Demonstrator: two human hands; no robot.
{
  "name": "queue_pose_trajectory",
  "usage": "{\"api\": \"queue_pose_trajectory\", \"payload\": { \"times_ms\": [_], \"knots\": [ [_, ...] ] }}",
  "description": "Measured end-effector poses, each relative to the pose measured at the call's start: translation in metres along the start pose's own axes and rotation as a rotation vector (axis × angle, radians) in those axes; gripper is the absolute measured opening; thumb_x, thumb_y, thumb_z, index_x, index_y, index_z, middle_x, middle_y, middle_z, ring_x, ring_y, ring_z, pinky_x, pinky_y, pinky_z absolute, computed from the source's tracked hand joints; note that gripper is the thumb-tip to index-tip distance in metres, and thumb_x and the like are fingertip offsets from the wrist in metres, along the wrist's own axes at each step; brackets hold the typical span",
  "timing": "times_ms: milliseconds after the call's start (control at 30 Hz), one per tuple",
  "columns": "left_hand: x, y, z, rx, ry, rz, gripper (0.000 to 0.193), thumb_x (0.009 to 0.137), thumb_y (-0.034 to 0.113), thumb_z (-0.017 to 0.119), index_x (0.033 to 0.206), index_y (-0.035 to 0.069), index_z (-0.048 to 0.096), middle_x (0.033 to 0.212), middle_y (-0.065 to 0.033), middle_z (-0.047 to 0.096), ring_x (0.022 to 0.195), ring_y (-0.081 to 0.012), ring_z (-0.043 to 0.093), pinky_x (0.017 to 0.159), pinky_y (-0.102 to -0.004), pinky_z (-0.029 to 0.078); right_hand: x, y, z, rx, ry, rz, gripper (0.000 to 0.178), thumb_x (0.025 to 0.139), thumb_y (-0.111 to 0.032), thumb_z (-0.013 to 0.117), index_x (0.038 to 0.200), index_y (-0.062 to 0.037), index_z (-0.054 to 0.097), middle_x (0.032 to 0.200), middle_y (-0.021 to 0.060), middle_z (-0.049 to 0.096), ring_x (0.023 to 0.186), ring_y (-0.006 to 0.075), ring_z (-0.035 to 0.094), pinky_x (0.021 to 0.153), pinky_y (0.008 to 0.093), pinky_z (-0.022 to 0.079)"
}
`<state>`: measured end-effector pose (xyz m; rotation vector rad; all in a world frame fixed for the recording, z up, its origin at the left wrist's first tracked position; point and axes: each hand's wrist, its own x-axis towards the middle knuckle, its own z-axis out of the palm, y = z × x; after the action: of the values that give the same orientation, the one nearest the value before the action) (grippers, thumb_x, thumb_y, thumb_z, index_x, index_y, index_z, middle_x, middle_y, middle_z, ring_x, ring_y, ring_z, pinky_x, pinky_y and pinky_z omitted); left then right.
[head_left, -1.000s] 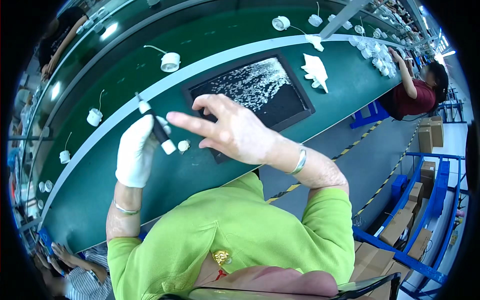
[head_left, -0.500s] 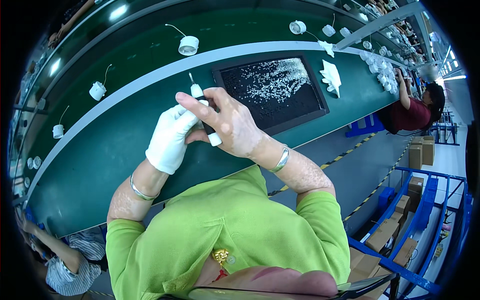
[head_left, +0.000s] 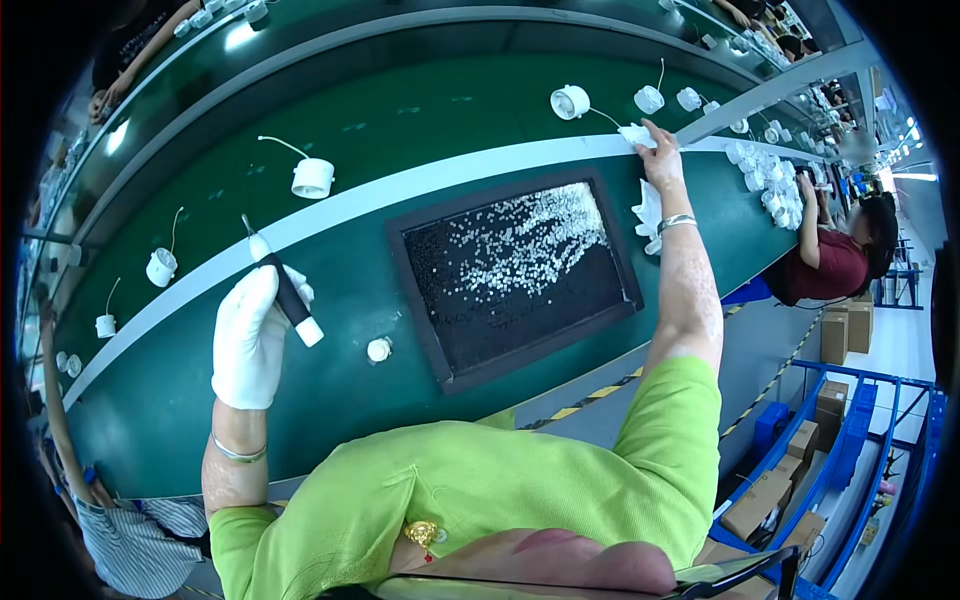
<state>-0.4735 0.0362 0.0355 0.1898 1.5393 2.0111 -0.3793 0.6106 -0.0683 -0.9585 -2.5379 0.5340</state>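
Note:
My left hand (head_left: 248, 340), in a white glove, is closed around a pen-shaped screwdriver (head_left: 292, 300) with a black and white body. Its thin metal tip points up and away from me. My bare right hand (head_left: 662, 160) is stretched far out to the right, at the pale rail. Its thumb and fingers pinch the edge of a crumpled white piece (head_left: 634, 136), perhaps cloth or paper. A second crumpled white piece (head_left: 648, 212) lies beside my right wrist. Between my arms a black tray (head_left: 450, 375) holds many tiny white and dark bits.
A small white round part (head_left: 379, 349) sits on the green table left of the tray. Beyond the pale rail (head_left: 450, 160), white cylindrical housings (head_left: 313, 178) with wires stand on a green belt. Clear plastic parts (head_left: 770, 180) are heaped at right, near another person (head_left: 840, 245).
My hands have parted. The left has moved left, keeping the screwdriver; the right has let go of it and reached out to the far crumpled white piece. The small round part now shows.

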Motion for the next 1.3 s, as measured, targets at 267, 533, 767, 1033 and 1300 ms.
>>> {"api": "queue_pose_trajectory", "payload": {
  "times_ms": [267,533,767,1033,1300],
  "knots": [
    [0.005,-0.004,0.004,0.01,0.024,0.001,0.028,0.093,0.027,0.056,0.094,-0.001,0.062,0.088,-0.0091,0.063,0.081,-0.0173,0.058,0.074,-0.0312,0.046,0.027,-0.061,-0.059,0.083,0.361,-0.395,0.019,0.081,-0.005,0.065,0.098,-0.0089,0.071,0.09,0.0096,0.065,0.074,0.0183,0.062,0.068,0.0276,0.048],
    [0.004,-0.007,0.006,0.0,-0.074,-0.037,0.026,0.094,0.024,0.055,0.096,0.0,0.062,0.089,-0.0082,0.063,0.082,-0.0166,0.059,0.076,-0.032,0.047,-0.057,0.047,-0.073,-0.257,0.226,-0.315,0.021,0.081,-0.004,0.063,0.1,-0.0092,0.07,0.094,0.01,0.065,0.078,0.0265,0.062,0.071,0.0366,0.05],
    [-0.007,-0.028,0.019,0.096,-0.178,-0.15,0.027,0.091,0.029,0.061,0.092,0.002,0.062,0.085,-0.0057,0.063,0.079,-0.0143,0.06,0.075,-0.0307,0.049,-0.178,-0.151,-0.11,0.237,0.116,-0.328,0.043,0.077,-0.002,0.067,0.119,-0.0098,0.062,0.104,0.012,0.061,0.089,0.0243,0.059,0.077,0.0333,0.049],
    [-0.016,-0.045,0.054,0.305,-0.23,-0.115,0.025,0.09,0.028,0.062,0.091,0.003,0.066,0.077,-0.0004,0.061,0.067,-0.0059,0.053,0.06,-0.0214,0.043,-0.298,-0.262,0.01,0.358,-0.13,-0.909,0.071,0.062,-0.009,0.08,0.128,-0.0189,0.056,0.095,0.0098,0.052,0.075,0.024,0.052,0.067,0.0359,0.047],
    [0.013,-0.056,0.1,0.565,-0.349,0.089,0.026,0.091,0.026,0.061,0.096,0.001,0.065,0.086,-0.0034,0.065,0.077,-0.0089,0.057,0.069,-0.0248,0.049,-0.266,-0.229,0.011,0.592,0.214,-0.771,0.061,0.075,-0.036,0.073,0.124,-0.0052,0.056,0.089,0.0096,0.053,0.071,0.0216,0.051,0.06,0.0319,0.044]
  ]
}}
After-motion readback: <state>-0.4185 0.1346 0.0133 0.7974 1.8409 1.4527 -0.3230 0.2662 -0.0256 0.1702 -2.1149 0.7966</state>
